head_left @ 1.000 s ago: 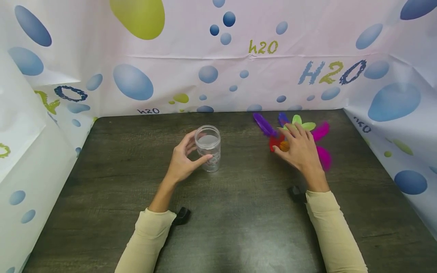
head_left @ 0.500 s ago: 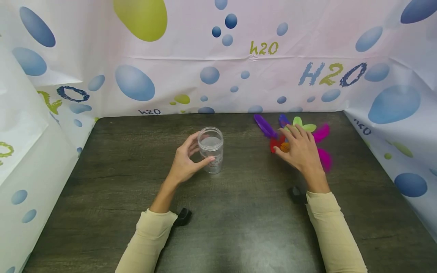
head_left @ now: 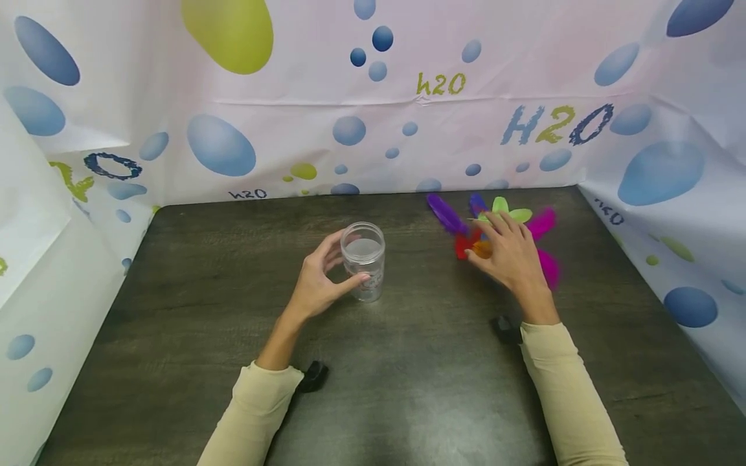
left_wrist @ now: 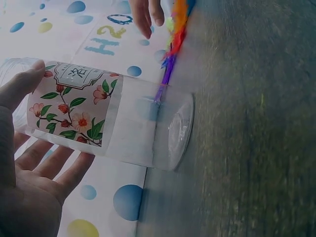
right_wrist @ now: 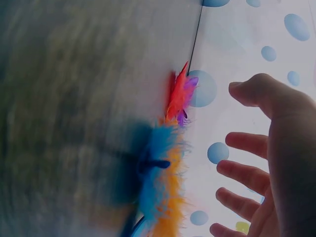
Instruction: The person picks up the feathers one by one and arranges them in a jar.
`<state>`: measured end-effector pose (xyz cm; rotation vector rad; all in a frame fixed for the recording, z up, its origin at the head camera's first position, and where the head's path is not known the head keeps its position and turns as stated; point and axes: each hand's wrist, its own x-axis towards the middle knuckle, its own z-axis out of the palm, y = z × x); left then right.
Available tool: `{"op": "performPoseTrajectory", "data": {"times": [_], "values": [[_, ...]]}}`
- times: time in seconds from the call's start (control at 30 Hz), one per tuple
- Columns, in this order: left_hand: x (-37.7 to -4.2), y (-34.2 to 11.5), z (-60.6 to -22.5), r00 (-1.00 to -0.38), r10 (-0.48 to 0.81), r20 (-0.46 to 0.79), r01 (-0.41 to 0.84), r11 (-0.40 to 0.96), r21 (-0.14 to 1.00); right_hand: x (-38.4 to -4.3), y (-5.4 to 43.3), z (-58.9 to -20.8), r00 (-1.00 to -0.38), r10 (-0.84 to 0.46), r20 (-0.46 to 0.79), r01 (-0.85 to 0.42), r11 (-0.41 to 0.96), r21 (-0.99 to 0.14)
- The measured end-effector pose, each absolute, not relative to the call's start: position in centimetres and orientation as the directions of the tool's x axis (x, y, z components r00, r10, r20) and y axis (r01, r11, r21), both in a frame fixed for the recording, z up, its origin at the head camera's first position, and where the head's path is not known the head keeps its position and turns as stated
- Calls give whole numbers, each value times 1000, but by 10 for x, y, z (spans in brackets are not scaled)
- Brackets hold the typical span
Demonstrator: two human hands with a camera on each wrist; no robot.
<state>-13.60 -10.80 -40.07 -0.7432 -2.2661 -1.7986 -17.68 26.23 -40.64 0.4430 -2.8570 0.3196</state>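
Note:
A clear plastic jar [head_left: 364,259] is upright, its top uncovered. My left hand [head_left: 317,278] grips it from the left, thumb on the near side and fingers behind. In the left wrist view, the jar's label [left_wrist: 74,106] shows pink flowers and green leaves. I cannot tell whether its base touches the table. My right hand [head_left: 513,259] hovers with spread fingers over a bunch of coloured feathers [head_left: 445,213]. In the right wrist view, a gap separates those fingers from the blue and orange feathers [right_wrist: 160,173]. The hand hides part of the bunch in the head view.
The dark wood-look table [head_left: 408,362] runs back to a white sheet [head_left: 303,77] printed with blue and green drops, which also rises at both sides. Small black devices [head_left: 315,375] sit at both wrists.
My left hand and the jar have shifted slightly right and nearer to me. The right hand stays over the feathers. The head view has swung a little.

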Motion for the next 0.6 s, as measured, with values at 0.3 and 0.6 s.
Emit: {"op": "performPoseTrajectory", "data": {"times": [0.3,0.6], "values": [[-136,-104,-400,-854,291,430,483,139,865,-179,264,-406,-936,-255,242,-302,936,-182],[-135,-100,-400,-858,291,423,475,137,869,-180,265,-403,-948,-247,200,-285,939,-193]]}}
